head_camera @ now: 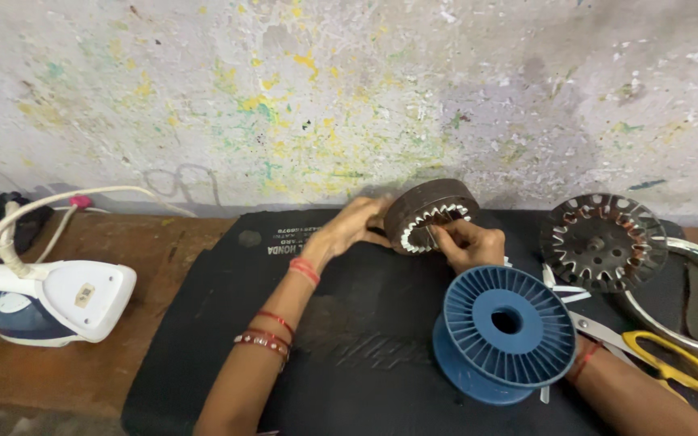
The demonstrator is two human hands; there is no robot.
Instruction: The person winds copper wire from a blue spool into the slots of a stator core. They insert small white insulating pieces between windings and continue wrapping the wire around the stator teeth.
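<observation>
Centre frame, we've got the slotted stator ring [432, 216] tilted up on the black mat [349, 339], our left hand [349, 230] gripping its left edge, our right hand [468, 242] pinching at the inner slots; blue spool [504, 333] just below, scissors [656, 355] lower right, iron [46, 303] far left.

Labels: two, no packages, signs or screens.
Small pale rectangular sticker [85, 295] on white heel of the iron [50, 300], far left; white printed lettering patch [292, 240] on black mat [203, 323], upside down, near its top-left edge.
</observation>
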